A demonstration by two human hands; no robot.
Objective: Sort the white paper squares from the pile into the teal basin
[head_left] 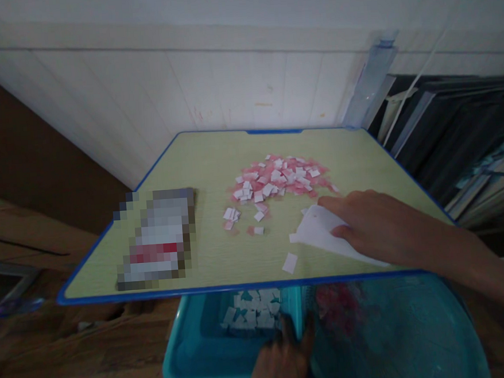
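Note:
My right hand [362,227] is on the table's right side, fingers closed on a folded white sheet [321,224]; paper or cloth, I cannot tell. Small white pieces stick out by its left edge, and a single white square [290,263] lies just left of it. Farther back is a pile of small white squares and pink translucent bits [277,177]. Low in the picture, my left hand [279,363] reaches over the rim between two tubs, two fingers apart and nothing visible between them. Nearest to it are white pieces [256,309] in the rectangular teal basin [178,361].
The light green folding table [214,266] has a blue edge. A pixelated flat object [158,236] lies on its left. Below, a round teal tub [451,325] holds reddish pieces [340,306]. A plastic bottle [369,83] and dark stacked panels [453,106] stand at the back right.

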